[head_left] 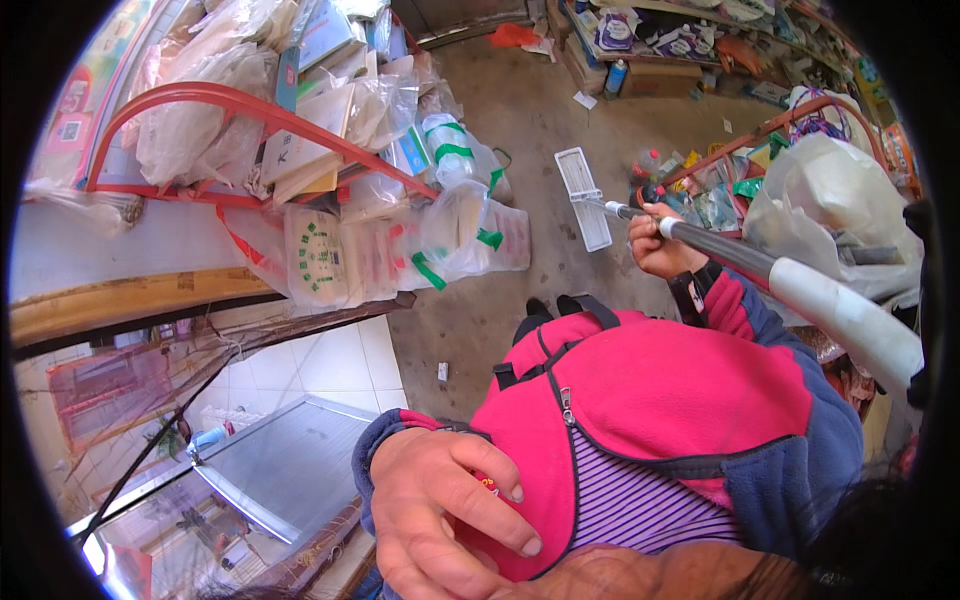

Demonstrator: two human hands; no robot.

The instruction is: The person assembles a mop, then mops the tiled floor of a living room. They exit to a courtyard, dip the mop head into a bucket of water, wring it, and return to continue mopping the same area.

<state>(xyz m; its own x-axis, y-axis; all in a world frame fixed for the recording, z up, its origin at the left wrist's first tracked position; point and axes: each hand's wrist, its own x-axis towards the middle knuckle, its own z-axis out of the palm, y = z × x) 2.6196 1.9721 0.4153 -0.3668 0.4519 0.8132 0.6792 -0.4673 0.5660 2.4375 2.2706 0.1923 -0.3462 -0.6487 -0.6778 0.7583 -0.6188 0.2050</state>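
My right hand [662,242] is wrapped round the pole of a flat mop [735,257], near its lower end. The grey and white pole runs back past my right arm. Its white rectangular mop head [572,175] is a bare plastic frame, seen over the floor ahead. Raised in front of my chest, close to the camera, my left hand [440,500] has its fingers bent and apart. A small red and yellow patch shows between the fingers; whether it is loose or part of my pink jacket [680,390] I cannot tell.
Plastic bags and books fill a red-framed rack [210,92] at left. Clear packages with green straps [460,230] jut into the aisle. A glass-topped case [290,470] stands at lower left. Bagged goods [835,200] crowd the right; a blue can [616,77] stands by the far shelf.
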